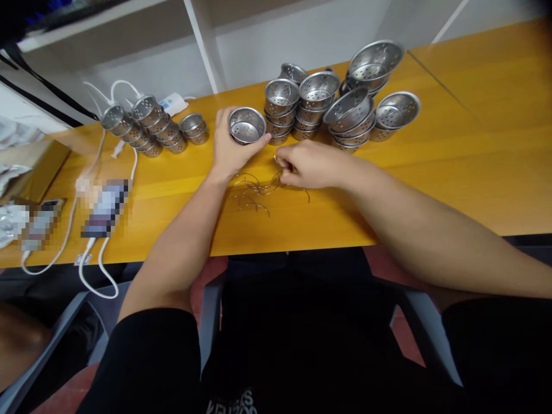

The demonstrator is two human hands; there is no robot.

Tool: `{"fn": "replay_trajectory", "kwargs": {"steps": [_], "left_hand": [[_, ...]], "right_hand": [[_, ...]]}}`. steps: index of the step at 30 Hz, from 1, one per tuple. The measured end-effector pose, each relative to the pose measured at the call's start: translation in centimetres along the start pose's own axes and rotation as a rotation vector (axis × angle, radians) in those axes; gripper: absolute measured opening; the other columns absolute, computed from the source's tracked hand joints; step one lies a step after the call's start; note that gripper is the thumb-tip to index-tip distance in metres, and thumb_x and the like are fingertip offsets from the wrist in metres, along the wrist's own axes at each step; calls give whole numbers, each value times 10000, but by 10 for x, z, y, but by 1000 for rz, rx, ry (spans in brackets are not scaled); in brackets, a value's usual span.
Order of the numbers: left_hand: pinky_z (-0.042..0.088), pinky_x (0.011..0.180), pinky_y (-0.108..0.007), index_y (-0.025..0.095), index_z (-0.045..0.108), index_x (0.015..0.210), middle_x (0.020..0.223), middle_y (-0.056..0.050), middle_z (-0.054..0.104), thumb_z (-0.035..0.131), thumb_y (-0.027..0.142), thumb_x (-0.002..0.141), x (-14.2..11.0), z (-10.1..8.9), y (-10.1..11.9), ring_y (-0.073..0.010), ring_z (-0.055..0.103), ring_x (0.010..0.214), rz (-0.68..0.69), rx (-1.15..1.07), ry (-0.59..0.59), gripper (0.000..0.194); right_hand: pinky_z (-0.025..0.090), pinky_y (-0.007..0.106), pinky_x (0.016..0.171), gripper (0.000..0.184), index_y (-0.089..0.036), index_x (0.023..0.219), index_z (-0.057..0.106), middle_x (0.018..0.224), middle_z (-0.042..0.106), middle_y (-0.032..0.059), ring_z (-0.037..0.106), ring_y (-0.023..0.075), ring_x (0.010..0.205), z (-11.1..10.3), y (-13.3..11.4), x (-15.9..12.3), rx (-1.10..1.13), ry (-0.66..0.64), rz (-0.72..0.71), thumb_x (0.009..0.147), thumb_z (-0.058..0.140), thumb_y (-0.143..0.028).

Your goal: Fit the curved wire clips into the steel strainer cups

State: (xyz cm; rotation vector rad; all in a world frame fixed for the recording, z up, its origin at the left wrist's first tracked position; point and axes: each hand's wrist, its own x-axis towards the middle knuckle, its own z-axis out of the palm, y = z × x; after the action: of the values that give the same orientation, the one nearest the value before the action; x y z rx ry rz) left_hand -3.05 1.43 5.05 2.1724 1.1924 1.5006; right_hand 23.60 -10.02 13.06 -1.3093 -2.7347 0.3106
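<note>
My left hand [227, 149] is wrapped round a round perforated metal cup [247, 127], its open mouth tilted up toward me. To the right, my right hand [311, 164] is closed in a pinch; a thin bit of curved wire [275, 159] shows at its fingertips, and the rest is hidden by the fingers. Below and between both hands, several loose thin curved wires [254, 188] lie on the yellow wooden table [172, 195]. Just beyond my right hand stand nested stacks of perforated metal cups [281, 99], some larger and leaning.
Smaller stacked perforated cups [161, 127] stand at the left back, with a short stack [195, 129] beside them. A phone [106, 210] with white cables lies at left, another device [43, 224] farther left. A cardboard box [38, 167] sits at the left edge. A person's limb [19, 345] shows lower left.
</note>
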Motion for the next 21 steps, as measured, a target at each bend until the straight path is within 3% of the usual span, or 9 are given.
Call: {"fn": "replay_trajectory", "kwargs": {"steps": [3,6,10,14,18,21], "left_hand": [[609,1435,-612,332,644,1425,1423,-90,762,1000,998,883,-1,0,2,-363,800,1437,-8,-14,15,929],[618,1437,-566,345,603,1526,1513,-104,776,992,990,900,-1,1,1,-365,798,1508,-12,15,23,979],[610,1466,-535,382,563,1681,1651,-115,756,961,907,996,0,3,-2,-363,777,1605,-20,40,19,949],[574,1512,-546,417,525,1774,1757,-125,695,935,796,1060,-1,4,0,-367,724,1688,-19,-30,0,906],[531,1556,-608,399,589,1692,1781,-124,668,1070,769,938,-2,0,12,-401,681,1731,-45,-34,-3,968],[541,1541,-665,364,677,1527,1640,-117,732,1146,797,838,-1,-2,19,-425,719,1662,-59,-12,-14,939]], "right_hand": [[523,435,887,224,-215,1250,799,1104,864,134,778,344,957,-1,6,1,138,97,-35,1049,708,-173],[594,466,1020,305,-227,1384,819,1234,885,149,801,358,1061,-1,9,0,248,188,-29,1131,651,-257],[628,550,1172,446,-296,1513,844,1416,877,156,796,406,1265,-1,9,-1,294,249,70,1252,541,-495],[669,599,1149,679,-331,1667,795,1435,867,157,796,441,1305,3,10,1,325,297,202,1276,455,-769],[689,628,1137,854,-317,1757,724,1350,859,173,811,442,1223,9,13,5,301,376,285,1265,340,-900],[692,637,1152,885,-308,1791,683,1302,855,174,816,444,1201,10,11,7,306,419,305,1266,291,-904]]}}
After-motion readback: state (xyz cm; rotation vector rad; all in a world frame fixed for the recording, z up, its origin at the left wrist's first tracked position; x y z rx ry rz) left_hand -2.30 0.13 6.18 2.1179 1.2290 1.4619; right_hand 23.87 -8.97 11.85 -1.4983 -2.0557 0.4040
